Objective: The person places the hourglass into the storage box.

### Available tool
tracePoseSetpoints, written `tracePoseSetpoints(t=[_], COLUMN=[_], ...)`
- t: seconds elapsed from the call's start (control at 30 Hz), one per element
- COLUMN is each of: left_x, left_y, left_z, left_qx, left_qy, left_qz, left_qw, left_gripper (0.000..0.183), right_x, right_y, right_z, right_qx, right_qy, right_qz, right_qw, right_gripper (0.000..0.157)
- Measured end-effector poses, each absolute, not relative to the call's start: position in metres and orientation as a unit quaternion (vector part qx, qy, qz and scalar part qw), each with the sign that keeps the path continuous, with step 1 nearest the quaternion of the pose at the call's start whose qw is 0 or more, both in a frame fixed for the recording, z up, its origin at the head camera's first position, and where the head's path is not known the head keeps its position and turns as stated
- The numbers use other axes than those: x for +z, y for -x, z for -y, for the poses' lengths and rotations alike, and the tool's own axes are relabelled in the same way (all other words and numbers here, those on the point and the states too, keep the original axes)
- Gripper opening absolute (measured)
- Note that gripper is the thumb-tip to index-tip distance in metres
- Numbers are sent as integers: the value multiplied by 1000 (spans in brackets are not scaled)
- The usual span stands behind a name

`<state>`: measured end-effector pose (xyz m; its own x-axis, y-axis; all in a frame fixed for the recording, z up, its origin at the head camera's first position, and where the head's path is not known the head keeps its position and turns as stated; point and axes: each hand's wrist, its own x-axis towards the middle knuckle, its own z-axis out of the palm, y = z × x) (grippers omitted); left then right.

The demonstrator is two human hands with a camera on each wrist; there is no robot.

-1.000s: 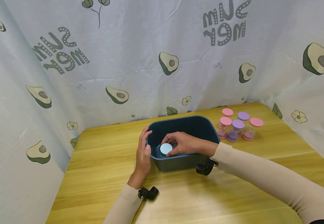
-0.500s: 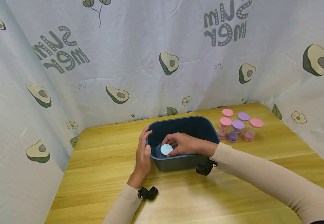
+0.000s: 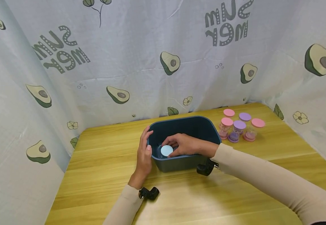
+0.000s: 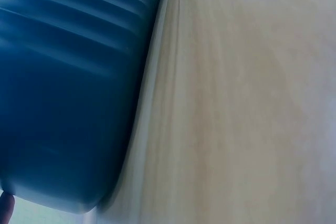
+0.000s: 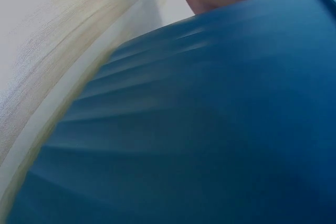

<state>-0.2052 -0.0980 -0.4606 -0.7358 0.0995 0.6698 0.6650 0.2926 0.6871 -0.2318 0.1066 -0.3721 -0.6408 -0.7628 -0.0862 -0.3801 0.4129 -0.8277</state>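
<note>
A dark blue plastic bin (image 3: 179,164) stands on the wooden table, its ribbed wall (image 4: 68,93) filling much of the left wrist view. My right hand (image 3: 185,143) reaches over the near rim and pinches a sand timer (image 3: 167,151) inside the bin's left end. Only its round light blue cap shows; the body below is hidden. Against the bin's left end rests my left hand (image 3: 144,156), fingers mostly straight. In the right wrist view the bin's outer wall (image 5: 199,124) hides the right fingers.
Several sand timers with pink and purple caps stand right of the bin, among them a purple one (image 3: 236,132) and a pink one (image 3: 251,131). A curtain (image 3: 140,62) printed with avocados hangs behind the table (image 3: 101,156).
Almost nothing differs. The light blue cap has shifted very slightly between the right fingers; both hands and the bin keep their places.
</note>
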Motion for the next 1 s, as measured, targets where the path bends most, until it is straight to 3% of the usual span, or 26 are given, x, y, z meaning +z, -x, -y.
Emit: tracePoseSetpoints(t=[1.0], left_x=[-461], left_y=[204], left_z=[98], left_qx=[-540], left_qy=[253], left_qz=[759], left_qw=[264], left_gripper=[53], right_x=[-370], right_y=[230], right_z=[-107], right_qx=[-422], right_qy=[354], right_qz=[-803], right_qw=[229], right_gripper=[50])
